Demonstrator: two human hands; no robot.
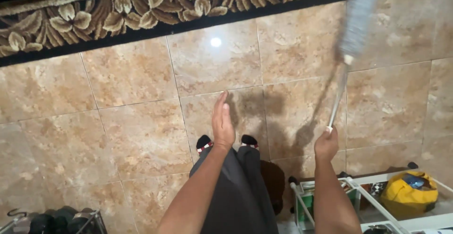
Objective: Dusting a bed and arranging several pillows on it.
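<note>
A floor of large beige marble tiles [132,125] fills most of the view and serves as the landmark here. Along its far edge one dark rug [141,12] with a tan leaf pattern is laid. At its near right corner one white wire rack [358,187] is seen, and on that rack one yellow bag [408,194] is kept. At its near left corner a second, darker rack [56,220] is just visible, its contents too dim to name. Above the right part of the floor one long duster [351,40] is held, its thin metal pole rising to a grey, fuzzy head that is blurred. The pole is judged light and stiff, somewhat slippery where bare, and the head soft; the low end of the pole is judged the best place for a hold, with the length making the far end whippy. The right hand [326,145] is closed around that low end. The left hand [222,120] is held flat over the middle of the floor, fingers straight and together, with nothing in it. Beneath it two feet in dark socks [226,142] are planted on the tiles.
</note>
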